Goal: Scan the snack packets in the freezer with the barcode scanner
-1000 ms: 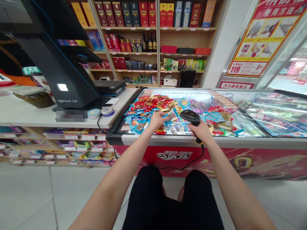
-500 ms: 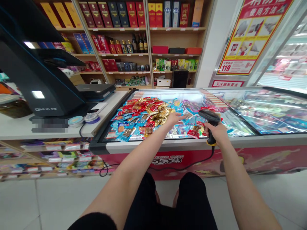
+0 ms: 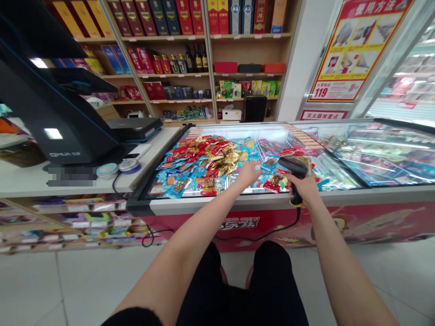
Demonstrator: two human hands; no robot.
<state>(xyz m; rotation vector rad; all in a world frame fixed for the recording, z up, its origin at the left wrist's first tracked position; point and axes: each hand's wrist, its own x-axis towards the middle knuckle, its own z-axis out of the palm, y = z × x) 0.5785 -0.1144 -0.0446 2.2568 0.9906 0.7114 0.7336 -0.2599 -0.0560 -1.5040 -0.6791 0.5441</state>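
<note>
My right hand point(image 3: 305, 188) is wrapped around the handle of a black barcode scanner point(image 3: 292, 166), its head tilted to the left above the freezer's glass top. My left hand point(image 3: 249, 174) is closed, its fingertips on the edge of a small blue snack packet point(image 3: 267, 170); the exact grip is partly hidden. Left of that hand lies a heap of red, gold and blue snack packets point(image 3: 207, 156). Between my hands, near the front edge, rests a red snack packet point(image 3: 272, 184). Other packets lie partly under the scanner.
The chest freezer point(image 3: 210, 204) spans the front, with a sliding glass lid. On the left a counter point(image 3: 158, 151) bears a dark checkout machine point(image 3: 74, 131) and two small round tubs. The scanner cable point(image 3: 258, 237) hangs across the freezer's front. Shelves point(image 3: 251, 74) of boxes stand behind.
My left hand's outstretched fingers have closed at the blue packet. The scanner has shifted slightly left, and a gold packet shows behind it. The view has tilted slightly.
</note>
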